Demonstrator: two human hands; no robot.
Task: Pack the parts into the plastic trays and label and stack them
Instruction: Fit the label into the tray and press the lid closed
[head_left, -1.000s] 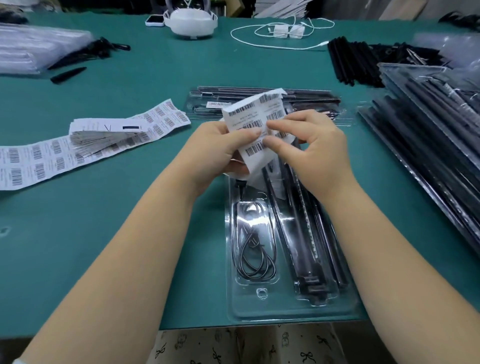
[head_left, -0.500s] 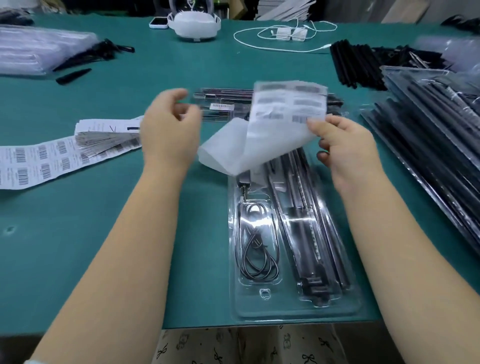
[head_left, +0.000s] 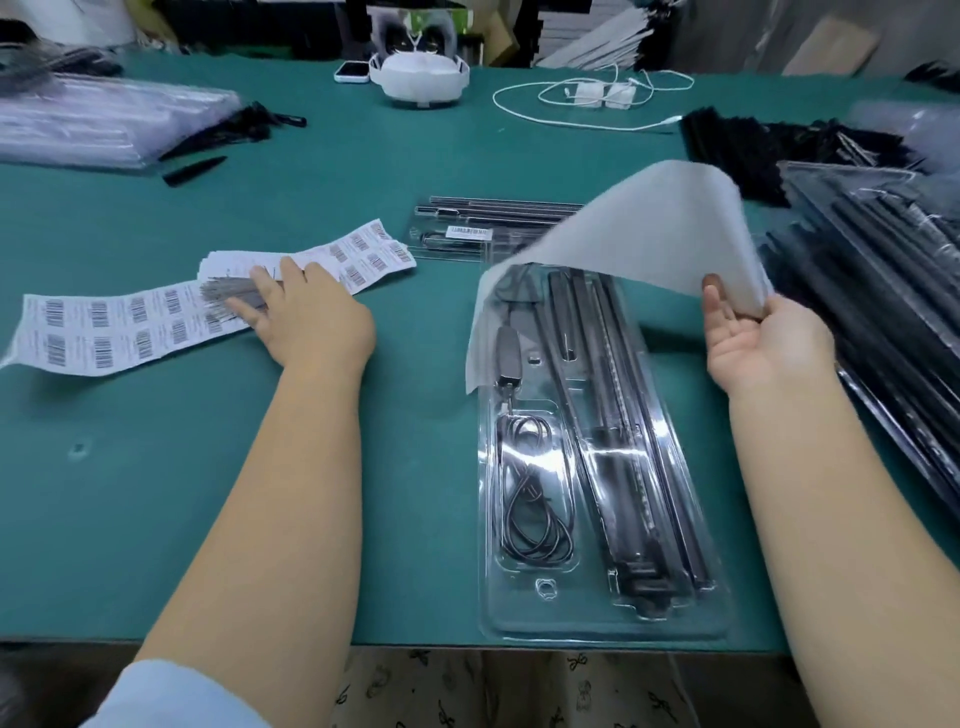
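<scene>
1. Your right hand (head_left: 748, 338) pinches the near right edge of a blank white backing sheet (head_left: 639, 234), palm up, holding it arched over the far end of the clear plastic tray (head_left: 597, 618) in front of you
2. Your left hand (head_left: 306, 312) lies flat with fingers spread on the barcode label sheets (head_left: 130, 322), well to the left of that tray; it grips nothing
3. The tray looks packed: a coiled cable (head_left: 535, 509) sits in its left pocket and long black rods (head_left: 639, 467) fill its right channels
4. No label shows on the visible part of this tray; its far end is hidden by the sheet, so you cannot tell there
5. Just beyond it lies a second packed tray (head_left: 467, 228) already wearing a label
6. To the right of your tray a pile of trays (head_left: 883, 291) is stacked
7. Judged from this, labelling and stacking this tray are likely left
</scene>
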